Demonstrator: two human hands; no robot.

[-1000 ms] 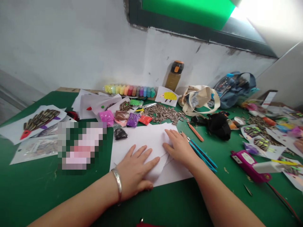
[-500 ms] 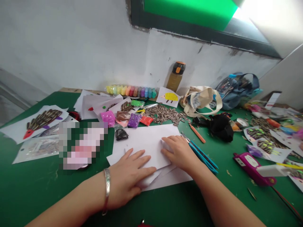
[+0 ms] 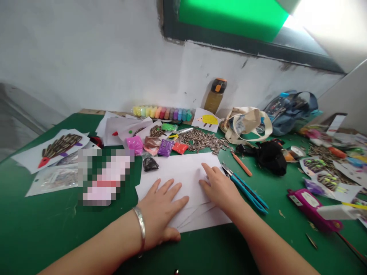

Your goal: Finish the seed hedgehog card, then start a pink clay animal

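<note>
Several sheets of white paper (image 3: 177, 170) lie stacked and slightly askew on the green table in front of me. My left hand (image 3: 164, 214), with a silver bangle at the wrist, lies flat on the lower left of the sheets, fingers spread. On their right side rests my right hand (image 3: 222, 189), its index finger stretched out and the other fingers partly bent and partly hidden. Neither hand holds anything. A small packet of black clay (image 3: 150, 164) sits on the paper's upper left corner. Just right of my right hand lies a teal-handled tool (image 3: 249, 193) with a metal tip.
Behind the paper are coloured clay packets (image 3: 165, 148) and a heap of striped seeds (image 3: 202, 139). A bottle (image 3: 215, 95) stands by the wall. A seed hedgehog picture (image 3: 60, 147) lies left. Rightwards are an orange tool (image 3: 241, 164), a black cloth item (image 3: 271, 157) and a magenta device (image 3: 311, 208).
My left hand has shifted slightly down on the paper, with the thumb further out. My right hand's fingers have drawn together, the index now pointing. The whole view has shifted a little.
</note>
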